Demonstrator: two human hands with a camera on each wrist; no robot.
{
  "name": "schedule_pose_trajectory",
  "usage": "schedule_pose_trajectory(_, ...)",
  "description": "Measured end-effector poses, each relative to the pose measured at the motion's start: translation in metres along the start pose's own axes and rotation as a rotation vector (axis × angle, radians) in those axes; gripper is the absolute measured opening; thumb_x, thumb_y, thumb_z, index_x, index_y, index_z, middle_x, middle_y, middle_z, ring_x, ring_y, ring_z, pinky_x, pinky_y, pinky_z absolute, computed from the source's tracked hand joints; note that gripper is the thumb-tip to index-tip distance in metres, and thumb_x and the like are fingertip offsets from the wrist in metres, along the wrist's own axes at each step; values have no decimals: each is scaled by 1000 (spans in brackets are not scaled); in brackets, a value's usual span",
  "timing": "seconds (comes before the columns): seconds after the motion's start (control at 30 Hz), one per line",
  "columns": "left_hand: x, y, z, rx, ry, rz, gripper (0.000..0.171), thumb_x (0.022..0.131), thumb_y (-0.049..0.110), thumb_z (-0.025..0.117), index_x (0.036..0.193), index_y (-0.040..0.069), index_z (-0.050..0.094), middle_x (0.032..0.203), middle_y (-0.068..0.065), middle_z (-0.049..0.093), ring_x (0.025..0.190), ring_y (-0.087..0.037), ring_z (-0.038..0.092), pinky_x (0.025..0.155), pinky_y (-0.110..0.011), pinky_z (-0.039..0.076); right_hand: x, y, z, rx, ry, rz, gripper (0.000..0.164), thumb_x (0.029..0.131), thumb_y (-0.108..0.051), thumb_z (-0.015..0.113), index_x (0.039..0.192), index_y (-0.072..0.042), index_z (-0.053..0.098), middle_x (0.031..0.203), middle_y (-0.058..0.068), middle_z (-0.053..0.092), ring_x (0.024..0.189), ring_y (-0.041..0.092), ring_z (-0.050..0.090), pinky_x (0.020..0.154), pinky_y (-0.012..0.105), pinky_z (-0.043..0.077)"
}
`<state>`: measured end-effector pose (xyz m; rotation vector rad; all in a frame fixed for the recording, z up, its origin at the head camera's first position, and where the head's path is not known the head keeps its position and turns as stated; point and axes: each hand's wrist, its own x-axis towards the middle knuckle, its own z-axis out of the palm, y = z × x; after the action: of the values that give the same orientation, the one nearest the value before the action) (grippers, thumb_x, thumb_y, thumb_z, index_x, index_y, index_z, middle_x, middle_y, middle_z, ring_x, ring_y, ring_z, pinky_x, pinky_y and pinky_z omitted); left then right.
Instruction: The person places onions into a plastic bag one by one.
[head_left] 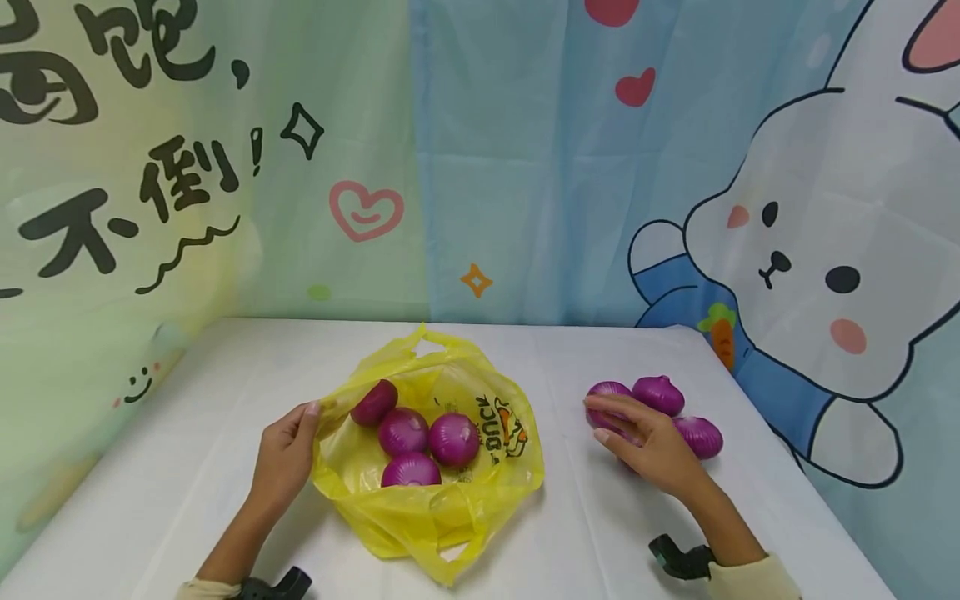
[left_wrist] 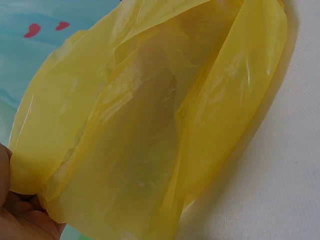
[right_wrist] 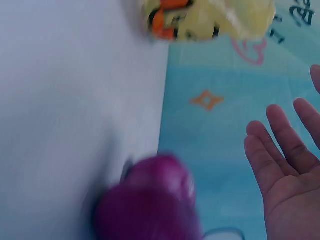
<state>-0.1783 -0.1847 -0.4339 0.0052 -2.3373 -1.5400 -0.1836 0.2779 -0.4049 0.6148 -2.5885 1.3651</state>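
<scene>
A thin yellow plastic bag [head_left: 405, 521] stands with its mouth spread wide, and several purple onions [head_left: 453, 440] lie inside. My left hand [head_left: 285, 454] pinches the bag's left rim between thumb and fingers; the left wrist view shows the stretched yellow film [left_wrist: 135, 125] beside that hand. Over to the right, my right hand [head_left: 652, 437] hovers at a group of three onions, partly covering the nearest left onion [head_left: 609, 389]. Behind it sits a pointed onion [head_left: 658, 394], with another onion [head_left: 698, 437] to the right. In the right wrist view, the fingers [right_wrist: 287, 140] are extended and hold nothing.
A white cloth [head_left: 570, 533] covers the table. A printed curtain [head_left: 517, 167] with a cartoon rabbit hangs right behind the table's back edge. Each wrist wears a black camera mount, such as the right mount [head_left: 681, 557].
</scene>
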Motion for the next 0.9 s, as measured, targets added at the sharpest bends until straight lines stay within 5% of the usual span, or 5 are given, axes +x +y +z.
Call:
schedule_pose_trajectory(0.1,1,0,0,3,-5,-1,38,106,26,44,113,-3,68,104,-16,68,84,-14,56,71,-14,43,-11,10,-15,-34,40,54,46,91,-13,70,135,-8,56,134,13,54,124,37,49,88,34,48)
schedule_pose_trajectory(0.3,1,0,1,5,-18,-13,39,106,27,43,113,-2,68,106,-15,67,84,-15,55,72,-15,43,-31,34,-37,-99,160,39,48,91,-8,70,136,-6,55,132,14,52,122,-1,47,89,14,40)
schedule_pose_trajectory(0.5,3,0,1,-2,-21,-11,38,106,26,43,112,-2,68,99,-15,67,78,-15,53,67,-18,43,-47,49,-48,-150,235,147,50,93,-17,68,139,-5,51,134,19,50,121,12,54,82,11,43)
schedule_pose_trajectory(0.63,2,1,1,-5,-16,-6,38,106,25,43,112,-2,68,101,-15,67,79,-14,54,68,-18,43,-50,55,-51,-148,217,152,51,93,-17,68,139,-3,50,132,21,52,114,-2,53,82,8,42)
schedule_pose_trajectory(0.9,-1,2,-1,-8,-6,-1,38,106,27,44,109,-2,68,92,-14,65,71,-13,51,62,-21,42,-44,55,-48,-151,98,221,58,90,-22,72,140,-2,48,134,23,49,124,37,48,86,6,35)
